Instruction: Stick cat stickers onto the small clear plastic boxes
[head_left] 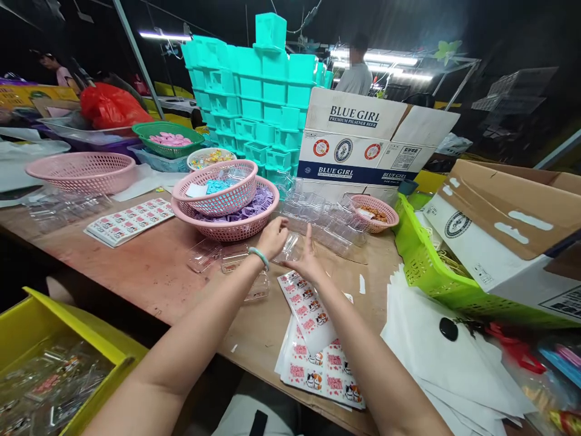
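Note:
My left hand (273, 240), with a pale green bangle on the wrist, is over the table beside the pink baskets; its fingers are bent and partly hidden. To its right my right hand (308, 259) has its thumb and a finger spread apart. A small clear plastic box (289, 248) lies between the two hands. Several more clear boxes (256, 286) rest below my left hand. Cat sticker sheets (313, 312) lie under my right wrist. Behind the hands is a heap of clear plastic trays (318, 212).
Pink baskets (218, 227) hold purple and blue pieces. A small pink basket (374, 213) holds brown pieces. Teal bins (263, 85) and a beer carton (354, 145) stand behind. A green crate (417, 254) is at right, a yellow bin (82, 327) at lower left. Two people are farther back.

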The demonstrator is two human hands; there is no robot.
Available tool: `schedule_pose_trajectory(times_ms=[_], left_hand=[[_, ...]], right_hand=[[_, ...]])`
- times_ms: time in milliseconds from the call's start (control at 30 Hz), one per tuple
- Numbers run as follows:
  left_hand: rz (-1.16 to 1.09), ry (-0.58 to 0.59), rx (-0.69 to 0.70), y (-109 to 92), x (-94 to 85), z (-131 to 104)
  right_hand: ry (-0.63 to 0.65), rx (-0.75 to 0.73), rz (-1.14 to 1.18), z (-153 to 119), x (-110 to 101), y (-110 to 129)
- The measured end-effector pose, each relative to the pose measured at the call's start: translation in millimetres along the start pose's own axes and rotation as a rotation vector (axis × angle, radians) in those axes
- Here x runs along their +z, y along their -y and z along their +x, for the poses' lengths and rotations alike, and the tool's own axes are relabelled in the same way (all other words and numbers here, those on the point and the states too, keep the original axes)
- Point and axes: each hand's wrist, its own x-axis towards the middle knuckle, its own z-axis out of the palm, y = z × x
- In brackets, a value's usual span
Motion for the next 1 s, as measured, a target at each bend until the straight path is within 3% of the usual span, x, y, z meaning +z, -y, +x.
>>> schedule_pose_trajectory(times_ms=[133, 233, 300, 367, 467, 500, 533, 600, 700, 800, 867, 933, 1000], left_hand=[[-0.029, 0.051, -0.033, 7.3, 0.5, -23.0], [-0.086, 0.052, -0.058, 0.3, -3.7, -30.5], [-0.147, 0.077, -0.083, -11.4, -7.7, -35.5], [-0.346, 0.328, -0.166, -26.0, -11.2, -45.0], [-0.781, 0.958, -0.345, -44.9, -12.2, -68.9], [-0.892, 1.085, -0.388, -48.9, -10.6, -78.6], [-0.964, 1.134, -0.414, -51.4, -7.9, -88.6], [-1.061, 1.089, -0.464, -52.6, 0.5, -108.0], [-1.124, 0.808, -0.547, -48.7, 18.0, -132.9], [-1.103, 0.414, -0.597, -44.6, 35.4, -151.4], [-1.105, 0.278, -0.625, -43.2, 44.9, -161.0], [-1.123, 0.249, -0.660, -42.3, 52.2, -168.9], [-1.138, 0.263, -0.686, -41.5, 57.3, -174.9]], right_hand=[[0.132, 0.084, 0.077, 21.6, -3.9, -11.3], [0.191, 0.039, 0.187, 6.3, -39.0, -9.0], [0.333, -0.037, 0.279, -12.1, -71.2, 0.8], [0.517, -0.112, 0.340, -32.1, -103.1, 15.1], [0.729, -0.174, 0.340, -57.8, -140.7, 34.1], [0.769, -0.180, 0.326, -64.5, -149.4, 37.1], [0.790, -0.180, 0.316, -70.6, -156.1, 37.7], [0.779, -0.150, 0.327, -81.2, -163.3, 32.5], [0.561, -0.034, 0.455, -97.7, -158.3, 16.6], [-0.018, 0.151, 0.587, -119.8, -137.1, 8.5], [-0.355, 0.279, 0.607, -137.7, -118.8, 12.0], [-0.429, 0.378, 0.611, -155.0, -102.3, 20.4], [-0.345, 0.435, 0.619, -168.2, -91.4, 29.3]])
